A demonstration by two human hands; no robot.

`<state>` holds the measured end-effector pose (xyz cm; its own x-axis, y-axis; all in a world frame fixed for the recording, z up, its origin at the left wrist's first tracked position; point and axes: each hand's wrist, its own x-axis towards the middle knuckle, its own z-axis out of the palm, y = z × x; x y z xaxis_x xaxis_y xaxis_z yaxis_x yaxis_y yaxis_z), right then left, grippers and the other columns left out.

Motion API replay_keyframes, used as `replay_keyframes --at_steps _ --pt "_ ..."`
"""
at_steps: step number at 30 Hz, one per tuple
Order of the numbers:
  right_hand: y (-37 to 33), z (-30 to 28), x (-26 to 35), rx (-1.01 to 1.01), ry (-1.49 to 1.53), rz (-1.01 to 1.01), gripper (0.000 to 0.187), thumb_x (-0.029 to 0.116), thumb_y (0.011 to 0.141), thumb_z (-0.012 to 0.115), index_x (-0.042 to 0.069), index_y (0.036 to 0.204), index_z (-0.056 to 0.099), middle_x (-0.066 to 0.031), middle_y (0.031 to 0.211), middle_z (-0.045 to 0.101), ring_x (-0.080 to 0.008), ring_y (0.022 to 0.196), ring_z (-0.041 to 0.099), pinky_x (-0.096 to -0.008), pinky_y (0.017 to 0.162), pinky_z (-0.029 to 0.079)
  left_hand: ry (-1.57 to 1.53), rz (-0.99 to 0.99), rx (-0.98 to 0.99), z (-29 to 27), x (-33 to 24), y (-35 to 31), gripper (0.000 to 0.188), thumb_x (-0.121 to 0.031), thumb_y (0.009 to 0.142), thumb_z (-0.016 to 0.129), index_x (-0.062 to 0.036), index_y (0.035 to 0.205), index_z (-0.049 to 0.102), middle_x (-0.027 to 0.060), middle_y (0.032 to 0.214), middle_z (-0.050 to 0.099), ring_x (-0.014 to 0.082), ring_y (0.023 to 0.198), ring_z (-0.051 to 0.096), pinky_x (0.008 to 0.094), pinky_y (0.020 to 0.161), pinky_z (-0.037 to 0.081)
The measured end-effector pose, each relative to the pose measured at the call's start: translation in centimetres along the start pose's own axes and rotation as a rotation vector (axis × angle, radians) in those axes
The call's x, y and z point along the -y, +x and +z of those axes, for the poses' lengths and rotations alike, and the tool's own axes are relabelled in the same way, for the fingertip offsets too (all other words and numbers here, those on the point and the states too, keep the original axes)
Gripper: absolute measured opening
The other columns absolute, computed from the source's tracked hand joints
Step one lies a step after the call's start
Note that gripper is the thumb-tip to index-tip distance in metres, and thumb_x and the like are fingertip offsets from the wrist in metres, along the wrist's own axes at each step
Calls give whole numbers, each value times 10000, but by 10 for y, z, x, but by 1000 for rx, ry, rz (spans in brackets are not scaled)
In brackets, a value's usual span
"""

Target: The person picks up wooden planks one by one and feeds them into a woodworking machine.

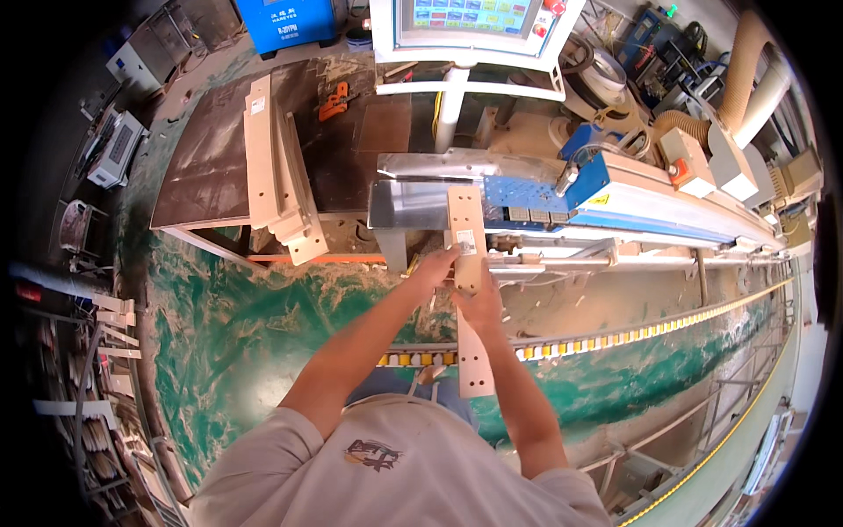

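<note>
A pale wooden board with drilled holes and a white label (467, 215) reaches away from me, its far end at the machine's metal bed. Below its near end, a second holed board (475, 356) runs back toward my body. My left hand (435, 267) is closed on the left edge of the labelled board, fingers near the label. On the other side my right hand (480, 306) grips around the near end, where the two boards meet. Whether the right hand holds both boards is hidden by its fingers.
A stack of similar boards (268, 176) lies on a brown table (198, 167) at left, with an orange tool (334, 103) behind it. The long machine (527, 195) extends right, below a control screen (479, 25). A yellow-and-white toothed strip (615, 340) crosses near me.
</note>
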<state>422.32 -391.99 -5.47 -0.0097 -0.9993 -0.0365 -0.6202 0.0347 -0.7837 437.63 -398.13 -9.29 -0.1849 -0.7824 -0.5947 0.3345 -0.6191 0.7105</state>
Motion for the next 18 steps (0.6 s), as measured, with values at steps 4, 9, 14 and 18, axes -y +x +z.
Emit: replay_keyframes --at_steps 4,9,14,18 --pt "23 -12 -39 -30 -76 -2 1074 336 720 848 44 1601 308 -293 1359 542 -459 1168 614 -493 949 534 285 109 -140 45 2 56 485 -423 1031 579 47 1074 691 119 906 688 246 725 684 393 606 564" --pt "47 -12 -62 -74 88 -76 853 386 865 778 25 1543 407 -199 1116 659 -333 1010 663 -432 877 540 213 84 -248 46 -2 86 517 -433 1021 598 69 1090 700 157 926 713 272 737 710 420 613 590" --pt "102 -24 -111 12 190 168 591 406 1024 621 -32 1413 549 -110 928 667 -196 799 591 -363 738 488 190 63 -319 69 6 93 477 -386 1034 611 56 1195 693 124 961 735 243 815 708 419 678 574" --pt "150 -27 -115 201 409 394 591 457 1028 608 -59 1316 622 -86 1036 689 -156 865 606 -344 768 498 347 173 -419 65 13 104 502 -428 1014 603 47 1120 724 249 1021 738 396 951 726 460 818 558"
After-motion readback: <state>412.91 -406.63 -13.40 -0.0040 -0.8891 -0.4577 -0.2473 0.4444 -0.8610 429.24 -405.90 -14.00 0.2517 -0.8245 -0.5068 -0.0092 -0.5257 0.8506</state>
